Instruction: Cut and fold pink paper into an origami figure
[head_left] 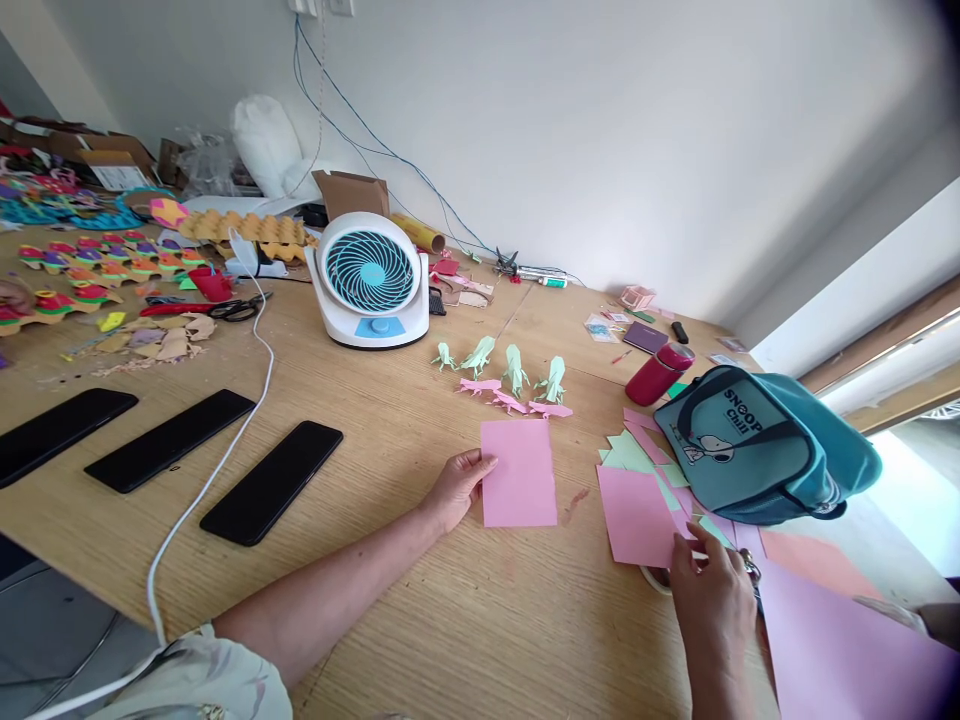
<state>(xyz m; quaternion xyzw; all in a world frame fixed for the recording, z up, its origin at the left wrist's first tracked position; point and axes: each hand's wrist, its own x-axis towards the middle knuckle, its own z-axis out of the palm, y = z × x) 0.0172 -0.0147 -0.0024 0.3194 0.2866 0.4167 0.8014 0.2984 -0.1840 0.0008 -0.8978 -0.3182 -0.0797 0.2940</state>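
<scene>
Left fingers [480,463] pinch pink sheet [519,475]; right fingers [686,547] (grip unclear) touch pink square [636,515]

Both arms come in from the lower edge of the view with the forearms uncovered. Behind the left hand [459,487] the bare arm runs back to a loose short sleeve [199,678] in the lower left corner. The sleeve is pale cream cloth with a faint, muted print that looks like leaves in grey and dull pink. The right hand [711,592] shows its back, and its wrist and forearm carry no cloth as far as the view reaches.
</scene>
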